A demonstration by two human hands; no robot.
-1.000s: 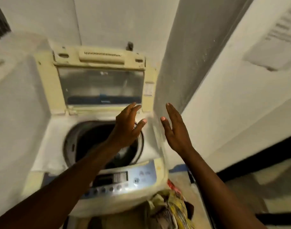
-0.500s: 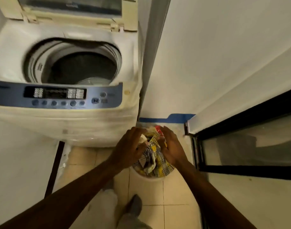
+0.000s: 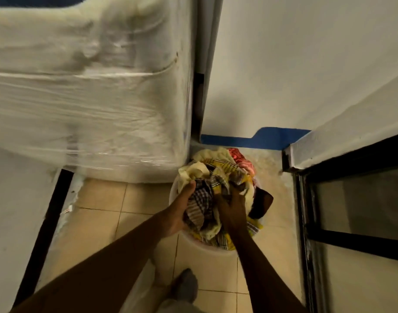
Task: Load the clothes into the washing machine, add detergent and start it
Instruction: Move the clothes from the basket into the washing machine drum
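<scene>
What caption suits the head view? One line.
Both hands, left and right, gather clothes from a basket beside the washing machine.

We look steeply down from head height, close over the clothes basket (image 3: 177, 195) on the floor (image 3: 107, 199) beside the washing machine (image 3: 85, 86).

checked yellow clothes (image 3: 216, 177), blue skirting (image 3: 272, 138), beige tiles (image 3: 103, 199)
</scene>
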